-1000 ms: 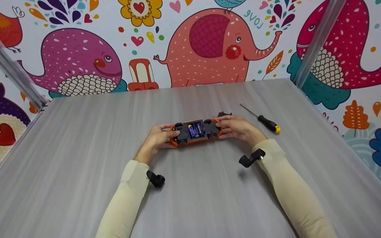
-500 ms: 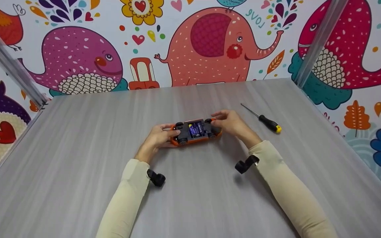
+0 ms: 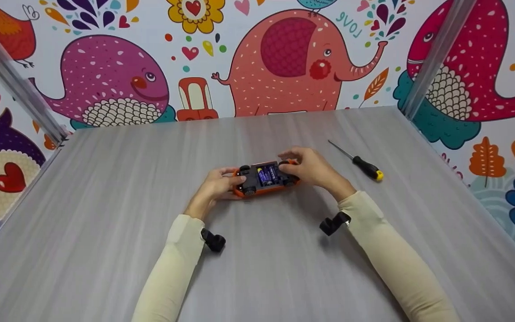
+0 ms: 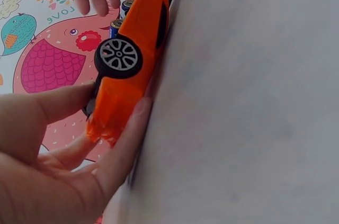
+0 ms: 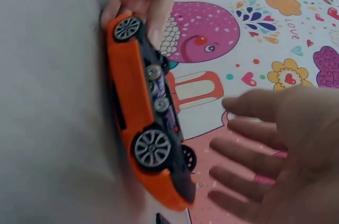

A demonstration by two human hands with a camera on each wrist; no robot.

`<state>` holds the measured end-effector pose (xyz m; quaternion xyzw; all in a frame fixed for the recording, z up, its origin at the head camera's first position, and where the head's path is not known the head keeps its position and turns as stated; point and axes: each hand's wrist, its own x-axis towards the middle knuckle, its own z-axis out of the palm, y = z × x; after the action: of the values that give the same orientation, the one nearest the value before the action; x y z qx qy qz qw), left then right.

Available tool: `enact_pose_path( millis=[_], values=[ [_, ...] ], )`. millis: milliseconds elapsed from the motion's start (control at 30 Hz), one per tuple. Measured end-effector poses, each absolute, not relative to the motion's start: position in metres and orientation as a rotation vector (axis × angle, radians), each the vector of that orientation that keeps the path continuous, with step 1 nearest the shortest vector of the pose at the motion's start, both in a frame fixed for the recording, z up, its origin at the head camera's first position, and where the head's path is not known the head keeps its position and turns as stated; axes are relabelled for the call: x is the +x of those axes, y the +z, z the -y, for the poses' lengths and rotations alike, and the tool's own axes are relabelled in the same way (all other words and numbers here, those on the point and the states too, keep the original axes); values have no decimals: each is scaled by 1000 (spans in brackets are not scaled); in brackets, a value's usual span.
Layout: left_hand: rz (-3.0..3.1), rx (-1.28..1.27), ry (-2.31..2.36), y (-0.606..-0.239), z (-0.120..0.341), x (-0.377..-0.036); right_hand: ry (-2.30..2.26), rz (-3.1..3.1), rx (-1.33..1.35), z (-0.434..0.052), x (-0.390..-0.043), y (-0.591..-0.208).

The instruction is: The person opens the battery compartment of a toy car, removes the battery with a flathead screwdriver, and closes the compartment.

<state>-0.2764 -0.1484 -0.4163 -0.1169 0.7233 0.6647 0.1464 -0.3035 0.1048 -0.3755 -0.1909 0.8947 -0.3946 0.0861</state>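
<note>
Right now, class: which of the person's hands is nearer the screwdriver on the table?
Right. The right hand is at the toy car's end beside the screwdriver; the left hand grips the far end.

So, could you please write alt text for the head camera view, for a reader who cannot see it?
An orange toy car lies upside down on a grey table, batteries exposed. The left hand grips one end; the right hand touches the other. A screwdriver lies to the right.

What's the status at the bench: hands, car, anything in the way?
Left hand grips the upturned orange toy car at one end. Right hand open over the other end, fingers straight. Batteries exposed. Screwdriver lies apart, nothing blocking.
</note>
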Motion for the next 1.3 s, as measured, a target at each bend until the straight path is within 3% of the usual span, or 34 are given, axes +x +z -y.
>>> enact_pose_path(
  millis=[533,1300],
  values=[
    [-2083,-345,1907,-418,146,-276,-871,-2743,-977,-89,-309,-389],
    [-2074,-367,1915,-416,146,-277,-622,-2778,-1062,-69,-312,-388]
  ],
)
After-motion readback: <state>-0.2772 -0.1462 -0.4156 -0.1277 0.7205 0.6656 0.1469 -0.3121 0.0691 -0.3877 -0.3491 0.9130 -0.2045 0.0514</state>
